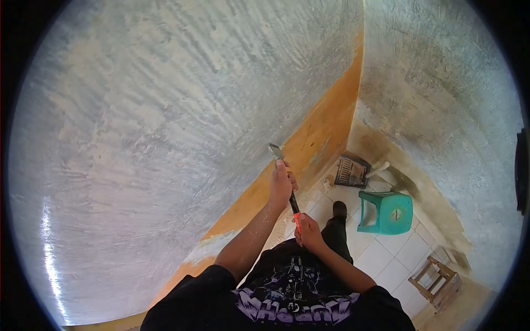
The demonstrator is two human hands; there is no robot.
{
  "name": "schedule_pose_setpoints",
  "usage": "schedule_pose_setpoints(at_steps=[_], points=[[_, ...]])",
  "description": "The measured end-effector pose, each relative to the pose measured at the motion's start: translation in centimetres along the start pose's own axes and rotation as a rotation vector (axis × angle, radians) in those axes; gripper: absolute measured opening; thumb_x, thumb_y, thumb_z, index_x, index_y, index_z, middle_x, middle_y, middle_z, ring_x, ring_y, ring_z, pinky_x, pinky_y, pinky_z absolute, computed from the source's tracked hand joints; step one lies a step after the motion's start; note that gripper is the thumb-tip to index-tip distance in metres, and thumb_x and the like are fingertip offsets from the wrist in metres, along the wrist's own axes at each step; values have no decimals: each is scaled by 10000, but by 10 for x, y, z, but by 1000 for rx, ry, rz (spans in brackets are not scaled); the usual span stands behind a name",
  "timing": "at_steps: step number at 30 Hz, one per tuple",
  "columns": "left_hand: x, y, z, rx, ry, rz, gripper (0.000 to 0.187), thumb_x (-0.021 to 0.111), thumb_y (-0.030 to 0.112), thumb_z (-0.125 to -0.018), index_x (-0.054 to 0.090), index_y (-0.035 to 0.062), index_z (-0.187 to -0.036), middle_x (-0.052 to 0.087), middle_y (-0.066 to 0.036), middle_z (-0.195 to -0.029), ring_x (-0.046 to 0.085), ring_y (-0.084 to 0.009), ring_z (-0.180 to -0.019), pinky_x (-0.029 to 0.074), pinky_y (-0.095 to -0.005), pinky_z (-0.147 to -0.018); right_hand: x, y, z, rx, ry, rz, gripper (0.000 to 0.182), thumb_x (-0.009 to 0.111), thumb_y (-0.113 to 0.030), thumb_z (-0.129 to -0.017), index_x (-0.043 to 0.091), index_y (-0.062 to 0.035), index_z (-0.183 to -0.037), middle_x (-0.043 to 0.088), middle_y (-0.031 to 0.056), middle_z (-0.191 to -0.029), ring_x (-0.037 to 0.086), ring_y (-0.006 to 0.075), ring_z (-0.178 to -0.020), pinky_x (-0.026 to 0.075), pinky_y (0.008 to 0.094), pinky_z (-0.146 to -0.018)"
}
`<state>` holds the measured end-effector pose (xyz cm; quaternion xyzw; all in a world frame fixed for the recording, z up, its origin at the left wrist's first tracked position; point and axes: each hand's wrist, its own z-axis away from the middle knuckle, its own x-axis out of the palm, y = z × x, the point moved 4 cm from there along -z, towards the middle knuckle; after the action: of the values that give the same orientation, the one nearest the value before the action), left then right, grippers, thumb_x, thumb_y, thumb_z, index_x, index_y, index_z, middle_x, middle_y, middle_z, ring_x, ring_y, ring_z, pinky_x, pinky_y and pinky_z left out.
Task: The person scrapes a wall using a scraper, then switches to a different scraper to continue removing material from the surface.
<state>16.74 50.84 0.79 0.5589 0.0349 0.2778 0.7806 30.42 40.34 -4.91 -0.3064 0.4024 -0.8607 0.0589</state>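
Observation:
A scraper [276,151] with a metal blade and a long black and red handle is held in both hands. My left hand [281,185] is wrapped round it just below the blade. My right hand [309,234] grips the red lower part of the handle. The blade is at the wall [165,121], near the upper edge of an orange painted band [331,105]; whether it touches cannot be made out. Grey, streaky, scraped surface covers the wall above the band.
On the white tiled floor [377,256] stand a green plastic stool [395,214] and a small wooden stool [441,284]. A dark crate [351,171] lies in the corner beside a pale pipe [379,169]. A second wall [441,110] rises at the right.

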Motion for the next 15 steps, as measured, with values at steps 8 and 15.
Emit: schedule_pose_setpoints(at_steps=[8,15], points=[[13,2,-22,-34,-83,-25,463,340,581,-1008,394,122,-1035,286,33,-567,282,-95,-455,305,-281,-457,6,-11,-10,17,83,-110,417,382,-472,-1033,525,-80,-1011,403,5,-524,359,99,-361,309,262,-346],[1,-5,-16,1,16,-82,428,350,525,-1024,428,104,-1009,332,29,-552,319,-92,-415,297,-282,-401,13,3,-3,9,20,-89,425,381,-480,-1029,517,-78,-1006,394,3,-510,353,95,-349,302,266,-338]])
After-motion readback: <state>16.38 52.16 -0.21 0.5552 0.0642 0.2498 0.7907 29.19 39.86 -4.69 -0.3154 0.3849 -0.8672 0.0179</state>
